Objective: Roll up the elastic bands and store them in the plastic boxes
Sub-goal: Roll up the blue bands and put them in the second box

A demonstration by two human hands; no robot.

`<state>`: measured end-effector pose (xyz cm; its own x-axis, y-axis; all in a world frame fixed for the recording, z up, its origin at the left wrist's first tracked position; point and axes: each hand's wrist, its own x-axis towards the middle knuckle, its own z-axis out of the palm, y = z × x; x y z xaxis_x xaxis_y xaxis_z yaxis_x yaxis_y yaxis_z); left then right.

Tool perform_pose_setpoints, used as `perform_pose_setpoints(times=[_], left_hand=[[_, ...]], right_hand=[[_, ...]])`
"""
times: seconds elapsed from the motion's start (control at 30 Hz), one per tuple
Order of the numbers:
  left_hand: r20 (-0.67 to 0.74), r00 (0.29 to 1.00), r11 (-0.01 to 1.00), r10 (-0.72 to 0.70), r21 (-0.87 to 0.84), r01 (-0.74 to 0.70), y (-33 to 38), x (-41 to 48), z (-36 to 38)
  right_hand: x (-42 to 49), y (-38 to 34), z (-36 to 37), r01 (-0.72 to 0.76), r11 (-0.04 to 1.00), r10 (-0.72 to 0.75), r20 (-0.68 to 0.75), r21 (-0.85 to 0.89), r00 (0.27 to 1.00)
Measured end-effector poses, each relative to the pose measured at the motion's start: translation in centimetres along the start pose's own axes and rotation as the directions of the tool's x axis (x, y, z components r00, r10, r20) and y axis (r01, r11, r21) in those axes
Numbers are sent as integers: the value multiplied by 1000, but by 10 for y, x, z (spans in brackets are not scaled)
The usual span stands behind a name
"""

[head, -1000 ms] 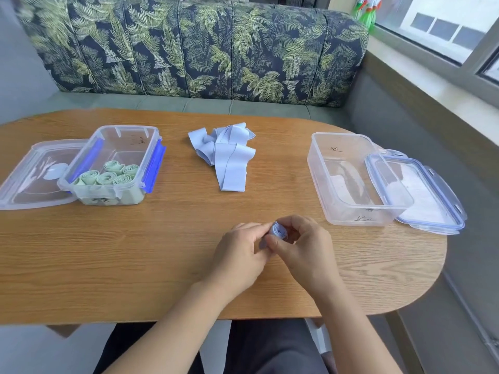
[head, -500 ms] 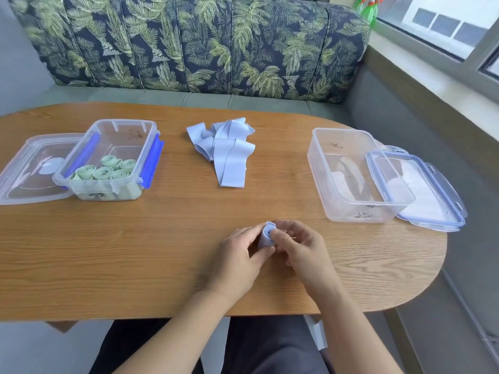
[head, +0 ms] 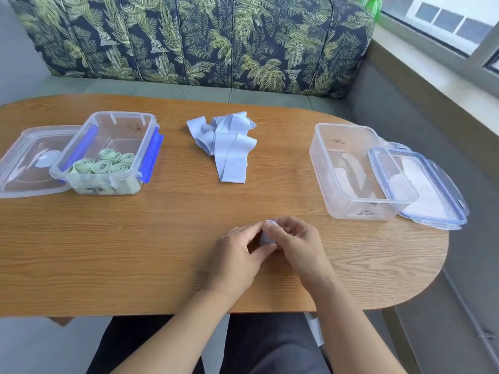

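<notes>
At the near edge of the table: both hands meet over the wood, working one pale blue band (head: 267,237) into a roll.
Left hand (head: 237,259): fingers curled in, thumb and fingertips pinching the roll from its left side.
Right hand (head: 298,245): fingers bent close around the roll's top and right side; most of the roll is hidden between the two hands.
Doing the step well: it looks best to keep the pinch firm so the springy coil cannot unwind, keep the edges level, and carry it to the box without slackening the grip.
Likely target: the clear box (head: 356,174) to the right, open and seemingly without rolls, its lid (head: 421,187) lying against its far side.
Left box (head: 108,155): open, with green rolls (head: 104,164) standing on end inside; its lid (head: 29,160) lies beside it.
Waiting bands: a loose blue pile (head: 225,143) lies mid-table between the boxes, well apart from the hands.
Table (head: 135,252): oval, wood-grained, otherwise bare near the hands.
Room: a leaf-print bench back (head: 194,39) runs behind the table; a window (head: 445,20) with a sill is at the right.
</notes>
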<state>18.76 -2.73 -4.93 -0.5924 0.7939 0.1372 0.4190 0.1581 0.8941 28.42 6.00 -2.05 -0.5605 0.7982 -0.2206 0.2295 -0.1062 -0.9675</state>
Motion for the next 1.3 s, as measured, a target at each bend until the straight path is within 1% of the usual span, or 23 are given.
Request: perform_pose_setpoints(times=[0.17, 0.23, 0.33, 0.5, 0.6, 0.67, 0.73, 0.83, 0.9, 1.03, 1.17, 1.3], left_hand=[[-2, 1000, 999, -19, -39, 19, 2, 0, -1], [-8, 999, 998, -37, -55, 36, 1, 0, -1], [-20, 998, 996, -59, -68, 57, 2, 1, 0], [-14, 997, 996, -73, -56, 72, 2, -3, 0], [-35, 998, 999, -48, -2, 48, 6, -3, 0], [-49, 998, 999, -32, 17, 33, 8, -4, 0], [-56, 998, 999, -36, 4, 36, 6, -3, 1], [-68, 996, 998, -52, -32, 50, 4, -1, 2], [-71, 997, 998, -44, -37, 41, 3, -1, 2], [-30, 998, 999, -47, 7, 48, 4, 0, 0], [-47, 998, 999, -53, -12, 52, 3, -1, 0], [-47, 992, 992, -116, -58, 114, 2, -4, -1]], right_hand=[[4, 3, -1, 4, 1000, -4, 18, -18, 1000], [2, 0, -3, 1, 999, -2, 55, 32, 998], [2, -2, -10, -18, 997, 14, 60, 79, 998], [2, 2, -8, 30, 999, -29, 25, -31, 999], [3, 5, -12, 63, 992, -62, 8, -110, 998], [3, 6, -14, 52, 986, -51, 10, -156, 999], [0, 4, -15, 47, 992, -46, 13, -115, 999], [-6, 0, -13, 32, 999, -32, 5, 8, 999], [-8, -1, -8, 27, 999, -27, 16, 21, 1000], [-4, 1, -2, 32, 982, -34, -3, -188, 999], [-3, 0, -1, 39, 971, -42, -8, -235, 999], [-6, -2, 0, 56, 972, -57, 0, -226, 998]])
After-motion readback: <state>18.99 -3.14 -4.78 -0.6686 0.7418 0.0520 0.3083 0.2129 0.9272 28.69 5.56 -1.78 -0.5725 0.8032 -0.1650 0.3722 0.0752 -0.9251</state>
